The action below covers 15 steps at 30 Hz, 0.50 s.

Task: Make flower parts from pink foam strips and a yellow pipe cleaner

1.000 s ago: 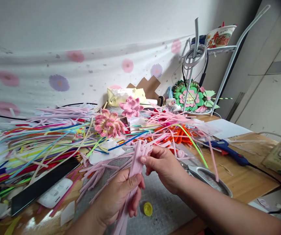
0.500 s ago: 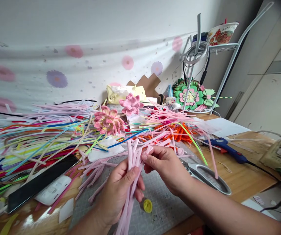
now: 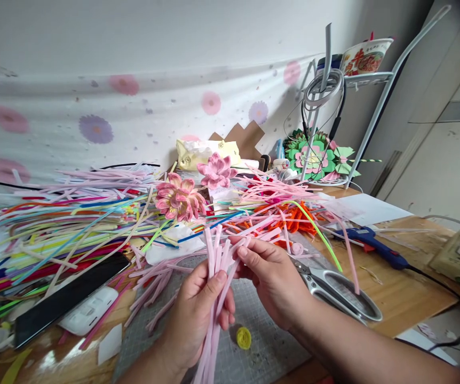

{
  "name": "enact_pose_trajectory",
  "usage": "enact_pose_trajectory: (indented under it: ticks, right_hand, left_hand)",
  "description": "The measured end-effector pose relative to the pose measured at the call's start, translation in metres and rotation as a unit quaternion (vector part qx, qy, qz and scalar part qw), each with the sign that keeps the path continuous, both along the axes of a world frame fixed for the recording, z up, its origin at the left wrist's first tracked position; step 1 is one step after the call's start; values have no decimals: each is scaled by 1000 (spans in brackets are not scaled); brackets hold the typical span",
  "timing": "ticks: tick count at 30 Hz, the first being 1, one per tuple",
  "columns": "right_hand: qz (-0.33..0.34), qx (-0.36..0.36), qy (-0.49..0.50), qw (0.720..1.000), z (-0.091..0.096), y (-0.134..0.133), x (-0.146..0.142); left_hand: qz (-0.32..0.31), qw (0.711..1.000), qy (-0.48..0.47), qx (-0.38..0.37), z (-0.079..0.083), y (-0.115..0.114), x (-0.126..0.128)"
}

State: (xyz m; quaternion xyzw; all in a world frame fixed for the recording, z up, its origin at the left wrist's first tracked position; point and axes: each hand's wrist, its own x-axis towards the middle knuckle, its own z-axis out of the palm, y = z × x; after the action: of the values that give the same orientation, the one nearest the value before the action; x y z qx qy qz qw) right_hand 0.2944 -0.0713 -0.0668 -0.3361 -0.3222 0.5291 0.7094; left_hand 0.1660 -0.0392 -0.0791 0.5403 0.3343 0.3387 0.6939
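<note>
A bundle of pale pink pipe cleaners (image 3: 213, 341) runs upright through my left hand (image 3: 196, 306), its thumb pressed across the stems. Above the grip the tips fan apart. My right hand (image 3: 272, 272) pinches one tip at the bundle's right side between thumb and finger. Below the hands, a small yellow coil (image 3: 243, 337) rests on the grey cutting mat (image 3: 270, 352). Silver-handled scissors (image 3: 334, 288) lie to the right, partly behind my right forearm. Two pink pipe-cleaner flowers, one darker (image 3: 180, 197) and one lighter (image 3: 216, 170), stand beyond my hands.
Heaps of coloured pipe cleaners (image 3: 73, 229) cover the left side, with a black phone (image 3: 70, 296) and a white case (image 3: 89, 310) in front. At the right lie a blue glue gun (image 3: 374, 246) and its cable. A metal rack (image 3: 374, 122) stands behind.
My right hand has shifted slightly, bending the pinched tip outward to the right, away from the other stems. My left hand keeps its hold. The whole view has shifted a little.
</note>
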Motion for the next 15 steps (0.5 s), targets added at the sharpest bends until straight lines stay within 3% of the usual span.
enact_pose_trajectory:
  ticks: [8, 15]
  right_hand:
    - [-33, 13, -178, 983, 1, 0, 5]
    - [-65, 7, -394, 917, 6, 3, 10]
  left_hand:
    - [-14, 1000, -20, -18, -1, 0, 0]
    - [3, 998, -49, -36, 3, 0, 2]
